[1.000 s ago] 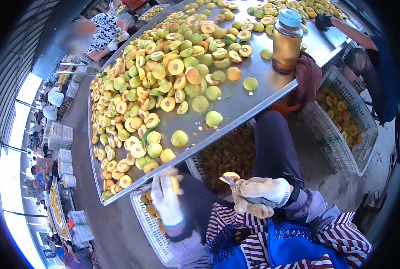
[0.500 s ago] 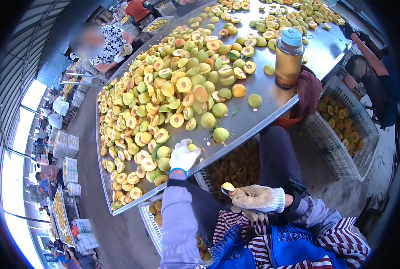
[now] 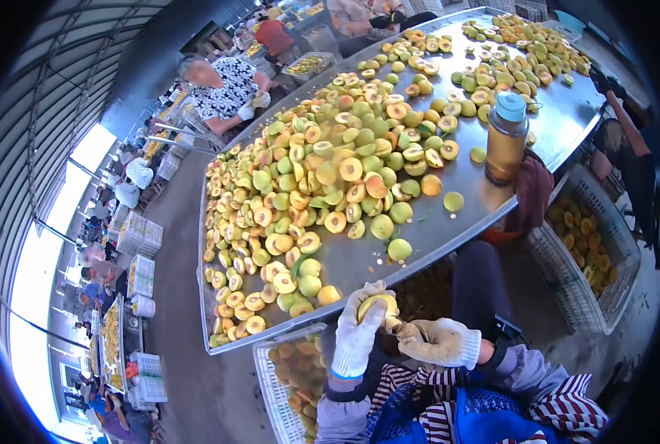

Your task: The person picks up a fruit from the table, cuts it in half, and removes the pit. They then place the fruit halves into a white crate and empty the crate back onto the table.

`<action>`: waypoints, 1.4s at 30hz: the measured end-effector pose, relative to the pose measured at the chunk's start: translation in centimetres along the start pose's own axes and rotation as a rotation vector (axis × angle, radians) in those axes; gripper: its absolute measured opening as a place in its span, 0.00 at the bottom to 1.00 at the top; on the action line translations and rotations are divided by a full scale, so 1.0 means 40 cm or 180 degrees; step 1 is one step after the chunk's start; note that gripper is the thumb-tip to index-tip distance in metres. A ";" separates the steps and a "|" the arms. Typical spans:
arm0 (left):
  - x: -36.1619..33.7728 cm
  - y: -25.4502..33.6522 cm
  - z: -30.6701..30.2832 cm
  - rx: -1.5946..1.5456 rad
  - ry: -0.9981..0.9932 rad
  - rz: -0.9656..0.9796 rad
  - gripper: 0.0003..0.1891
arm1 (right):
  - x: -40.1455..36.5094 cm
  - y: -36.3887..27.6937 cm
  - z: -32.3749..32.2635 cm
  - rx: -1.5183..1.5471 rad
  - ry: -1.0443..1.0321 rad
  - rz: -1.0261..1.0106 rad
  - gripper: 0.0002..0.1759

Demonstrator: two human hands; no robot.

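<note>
Left hand (image 3: 358,333), gloved: fingers clamped round a yellow-green fruit (image 3: 378,304), held just below the near edge of the desk (image 3: 437,226). Right hand (image 3: 441,342), gloved: fingers curled together, tips against the fruit. White crate (image 3: 265,377) underneath.

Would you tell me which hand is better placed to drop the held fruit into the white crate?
Probably left: the left hand grips the fruit, and the crate lies on its side; the right hand is farther.
</note>
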State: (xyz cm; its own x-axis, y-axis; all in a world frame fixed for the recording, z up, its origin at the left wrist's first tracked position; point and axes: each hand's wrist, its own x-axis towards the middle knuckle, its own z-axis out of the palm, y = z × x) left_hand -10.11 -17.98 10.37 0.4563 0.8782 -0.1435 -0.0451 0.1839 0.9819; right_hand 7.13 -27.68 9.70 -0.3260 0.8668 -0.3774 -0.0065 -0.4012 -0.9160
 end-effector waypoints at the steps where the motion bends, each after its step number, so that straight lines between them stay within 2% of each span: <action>1: -0.007 0.003 -0.001 -0.0200 -0.0008 0.0037 0.26 | 0.002 0.013 0.003 -0.0045 0.0047 -0.0319 0.23; 4: -0.042 0.034 0.018 -0.0870 -0.0060 0.0011 0.26 | -0.011 0.007 0.025 0.0384 -0.0027 -0.0720 0.22; 10: -0.080 0.064 0.043 -0.0515 0.0121 0.0312 0.32 | -0.042 -0.021 0.040 0.0418 -0.0273 -0.0202 0.18; 13: -0.094 0.080 0.056 -0.0911 0.0375 0.0089 0.35 | -0.061 -0.047 0.045 0.0096 -0.0159 -0.0521 0.17; 14: -0.105 0.104 0.076 -0.0926 0.0484 0.0069 0.36 | -0.069 -0.055 0.060 0.0816 -0.0233 -0.0842 0.18; 16: -0.107 0.104 0.078 -0.0860 0.0396 0.0309 0.36 | -0.070 -0.051 0.062 0.0448 -0.0058 -0.1021 0.17; 19: -0.120 0.113 0.088 -0.0864 0.0451 0.0283 0.36 | -0.054 -0.035 0.064 0.0362 -0.0085 -0.0916 0.16; 22: -0.117 0.113 0.082 -0.0744 0.0565 0.0224 0.37 | -0.073 -0.100 0.061 -0.0388 0.0121 -0.0883 0.17; 23: -0.113 0.104 0.065 -0.0823 0.0476 0.0129 0.39 | -0.063 -0.102 0.061 0.0001 -0.0128 -0.0818 0.19; 25: -0.107 0.101 0.054 -0.0806 0.0448 0.0144 0.38 | -0.070 -0.164 0.058 -0.0089 -0.0184 -0.0547 0.19; 29: -0.089 0.097 0.044 -0.0536 0.0449 0.0181 0.34 | -0.044 -0.181 0.063 -0.0733 -0.0120 -0.0473 0.16; 31: -0.083 0.102 0.058 -0.0526 0.0605 0.0540 0.34 | 0.002 -0.122 0.067 -0.0298 -0.0138 -0.0739 0.16; 33: -0.071 0.089 0.069 -0.0487 0.0807 0.0849 0.34 | 0.014 -0.097 0.066 -0.0097 -0.0148 -0.0704 0.16; 35: -0.056 0.064 0.067 -0.0417 0.1090 0.1126 0.34 | 0.001 -0.163 0.069 -0.0145 -0.0198 -0.0370 0.16; 37: -0.056 0.087 0.044 -0.0448 0.0802 0.0750 0.34 | 0.039 -0.090 0.085 0.1072 -0.0403 -0.0355 0.16; 39: -0.045 0.125 0.013 -0.0352 0.0384 0.0449 0.31 | 0.053 -0.092 0.081 0.0536 -0.0519 -0.0388 0.15; 41: -0.029 0.129 -0.002 0.0993 0.0329 0.1091 0.29 | 0.052 -0.114 0.076 0.1148 -0.0528 -0.0218 0.16; 42: -0.023 0.141 -0.006 0.1027 0.0271 0.0962 0.28 | 0.054 -0.128 0.076 0.1468 -0.0560 -0.0158 0.16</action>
State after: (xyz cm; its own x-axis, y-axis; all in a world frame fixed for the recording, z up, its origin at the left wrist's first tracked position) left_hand -10.99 -17.64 16.01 0.3899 0.9070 0.1593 0.1204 -0.2217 0.9676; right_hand 3.58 -24.65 14.00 -0.4690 0.8410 -0.2696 -0.4308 -0.4844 -0.7615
